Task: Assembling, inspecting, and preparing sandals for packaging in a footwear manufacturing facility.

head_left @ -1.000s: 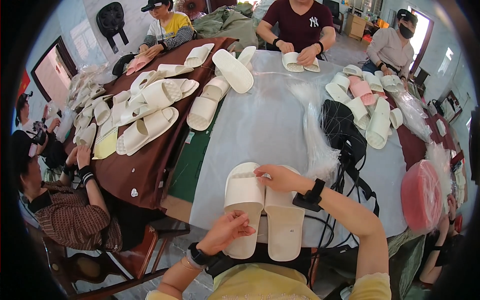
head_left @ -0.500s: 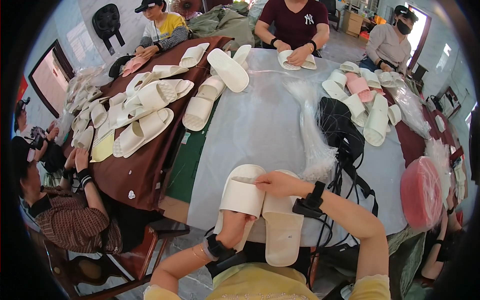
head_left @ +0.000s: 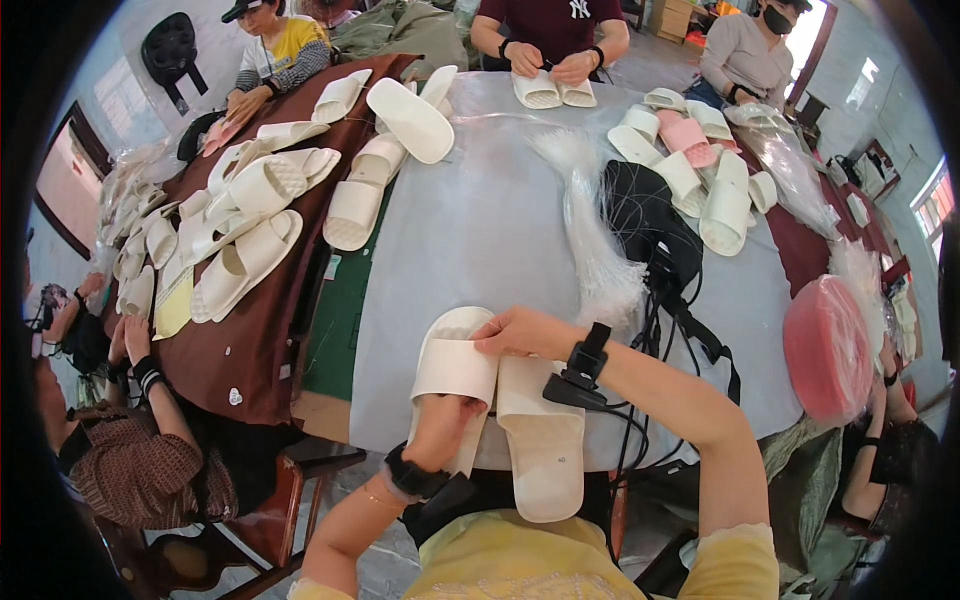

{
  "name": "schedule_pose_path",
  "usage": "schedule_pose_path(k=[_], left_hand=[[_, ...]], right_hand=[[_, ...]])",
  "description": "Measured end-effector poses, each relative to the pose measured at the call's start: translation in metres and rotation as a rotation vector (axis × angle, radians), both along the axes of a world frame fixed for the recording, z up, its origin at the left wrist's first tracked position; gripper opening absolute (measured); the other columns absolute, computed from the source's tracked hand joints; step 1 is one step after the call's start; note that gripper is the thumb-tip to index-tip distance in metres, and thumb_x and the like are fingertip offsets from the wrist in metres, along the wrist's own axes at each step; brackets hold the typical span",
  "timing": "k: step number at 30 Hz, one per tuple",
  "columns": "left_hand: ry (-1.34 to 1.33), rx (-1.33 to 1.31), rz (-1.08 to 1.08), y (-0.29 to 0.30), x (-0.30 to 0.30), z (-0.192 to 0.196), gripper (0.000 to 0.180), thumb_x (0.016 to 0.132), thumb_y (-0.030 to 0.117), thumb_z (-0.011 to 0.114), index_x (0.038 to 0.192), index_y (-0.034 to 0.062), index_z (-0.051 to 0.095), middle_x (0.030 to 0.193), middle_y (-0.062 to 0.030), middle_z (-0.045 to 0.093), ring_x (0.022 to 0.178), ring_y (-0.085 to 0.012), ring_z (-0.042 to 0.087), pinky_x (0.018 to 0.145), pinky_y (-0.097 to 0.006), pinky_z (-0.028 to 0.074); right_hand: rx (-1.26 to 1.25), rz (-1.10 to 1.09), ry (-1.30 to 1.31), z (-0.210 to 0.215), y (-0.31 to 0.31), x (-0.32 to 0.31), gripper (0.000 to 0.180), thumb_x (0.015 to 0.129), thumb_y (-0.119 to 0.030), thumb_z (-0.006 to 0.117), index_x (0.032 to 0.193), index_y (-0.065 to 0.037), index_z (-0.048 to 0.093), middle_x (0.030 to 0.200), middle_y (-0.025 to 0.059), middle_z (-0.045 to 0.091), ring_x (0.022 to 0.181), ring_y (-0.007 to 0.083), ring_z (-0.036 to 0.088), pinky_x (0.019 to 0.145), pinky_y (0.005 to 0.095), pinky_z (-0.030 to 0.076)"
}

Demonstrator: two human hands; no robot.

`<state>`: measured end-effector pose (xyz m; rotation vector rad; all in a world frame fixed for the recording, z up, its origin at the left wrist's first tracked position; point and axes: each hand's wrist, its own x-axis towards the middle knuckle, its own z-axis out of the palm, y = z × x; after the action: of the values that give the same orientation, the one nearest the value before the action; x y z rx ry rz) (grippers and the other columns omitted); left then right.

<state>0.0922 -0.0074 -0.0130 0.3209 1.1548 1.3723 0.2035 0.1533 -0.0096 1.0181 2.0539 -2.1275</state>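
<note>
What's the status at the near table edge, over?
Left hand tucked into the left white slipper under its strap. Right hand pinching that strap's edge. Second white slipper lies alongside, touching. Black cables close by the right wrist.

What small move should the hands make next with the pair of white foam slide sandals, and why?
Probably draw the left hand out of the left white foam slide sandal. It is tucked under that sandal's strap while the right hand pinches the strap's top edge; the right white foam slide sandal lies untouched alongside.
</note>
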Motion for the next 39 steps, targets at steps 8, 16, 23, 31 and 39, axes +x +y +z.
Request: schedule_pose_path(k=[8,16,23,31,39], left_hand=[[1.485,0.137,-0.124,-0.083,-0.043,0.011,0.019,0.082,0.007,0.054,0.100,0.0006,0.053,0.093,-0.0132,0.055,0.089,-0.0273,0.053,0.078,-0.035,0.043],[1.505,0.037,-0.256,-0.114,-0.046,-0.002,0.013,0.076,0.001,0.054,0.089,0.0010,0.052,0.092,-0.0159,0.051,0.089,-0.0348,0.046,0.077,-0.041,0.038],[1.346,0.188,-0.758,-0.156,-0.043,-0.003,0.026,0.073,-0.002,0.050,0.096,0.0058,0.058,0.086,-0.0107,0.056,0.081,-0.0304,0.050,0.072,-0.038,0.042],[1.385,0.383,-1.319,-0.197,-0.050,0.002,0.026,0.070,0.006,0.051,0.091,0.0130,0.065,0.081,-0.0019,0.058,0.079,-0.0209,0.054,0.066,-0.031,0.045],[1.415,0.134,-1.755,-0.217,-0.062,-0.016,0.023,0.068,0.007,0.055,0.088,0.0099,0.066,0.079,-0.0091,0.060,0.078,-0.0263,0.059,0.066,-0.038,0.046]], right_hand=[[0.292,0.137,-0.005,0.009,-0.001,0.006,0.031,0.083,-0.027,0.055,0.099,-0.001,0.061,0.077,0.0069,0.062,0.070,0.0134,0.055,0.064,0.0287,0.044],[0.312,0.148,-0.071,0.006,-0.001,0.000,0.037,0.088,-0.032,0.049,0.103,0.000,0.059,0.088,0.0089,0.062,0.078,0.0155,0.055,0.069,0.0303,0.044],[0.152,0.145,-0.108,0.000,0.016,-0.002,0.037,0.086,-0.034,0.051,0.104,-0.003,0.060,0.079,0.0021,0.057,0.069,0.0133,0.049,0.062,0.0289,0.042],[0.250,0.269,-0.196,0.009,0.020,-0.004,0.038,0.086,-0.035,0.049,0.103,-0.003,0.060,0.083,0.0037,0.060,0.072,0.0171,0.052,0.064,0.0324,0.044],[0.448,0.218,-0.153,0.015,0.012,0.003,0.037,0.084,-0.030,0.048,0.102,0.000,0.060,0.090,0.0170,0.063,0.082,0.0267,0.059,0.076,0.0346,0.044]])
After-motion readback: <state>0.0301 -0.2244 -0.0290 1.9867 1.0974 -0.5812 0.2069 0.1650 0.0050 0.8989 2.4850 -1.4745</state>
